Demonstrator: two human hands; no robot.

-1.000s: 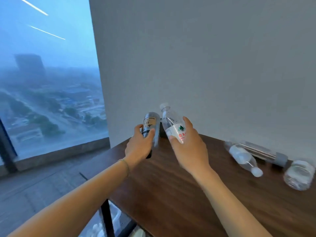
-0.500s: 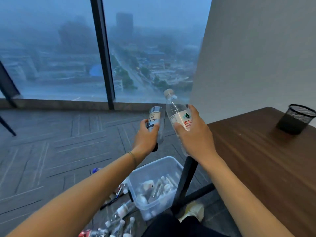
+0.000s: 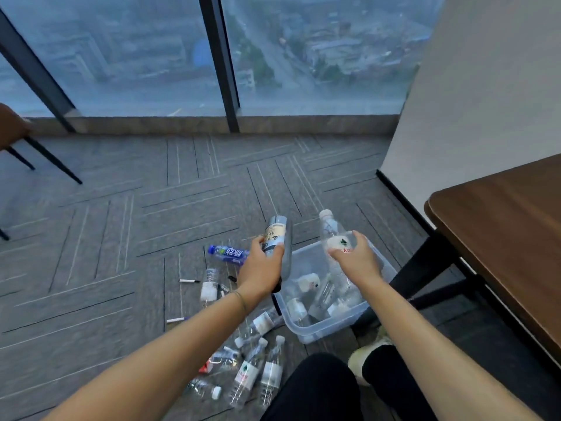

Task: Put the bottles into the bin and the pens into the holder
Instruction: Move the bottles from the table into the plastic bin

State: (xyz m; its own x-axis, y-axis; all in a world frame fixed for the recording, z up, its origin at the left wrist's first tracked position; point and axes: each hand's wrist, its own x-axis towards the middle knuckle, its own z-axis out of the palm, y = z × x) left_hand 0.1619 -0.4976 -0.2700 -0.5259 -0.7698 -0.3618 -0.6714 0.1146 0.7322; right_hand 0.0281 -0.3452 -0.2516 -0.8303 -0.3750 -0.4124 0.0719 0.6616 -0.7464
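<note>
My left hand [image 3: 260,269] grips a grey bottle with a beige label [image 3: 275,235], held over the left edge of a clear plastic bin [image 3: 321,331] on the floor. A clear water bottle with a white cap [image 3: 331,235] is held above the bin by my right hand [image 3: 355,259], fingers curled round its labelled body. The bin holds several clear bottles. More bottles lie on the carpet left of the bin, among them a blue one [image 3: 228,253] and a cluster [image 3: 252,369] near my knee. Pens [image 3: 188,281] lie scattered there too.
A dark wooden table [image 3: 510,238] with black legs stands at the right, next to the bin. My leg and shoe [image 3: 368,350] are below the bin. A chair [image 3: 18,138] is at the far left, glass windows beyond.
The view swung left and down from the table to the floor. Both hands, each still holding its bottle, have moved down over the bin.
</note>
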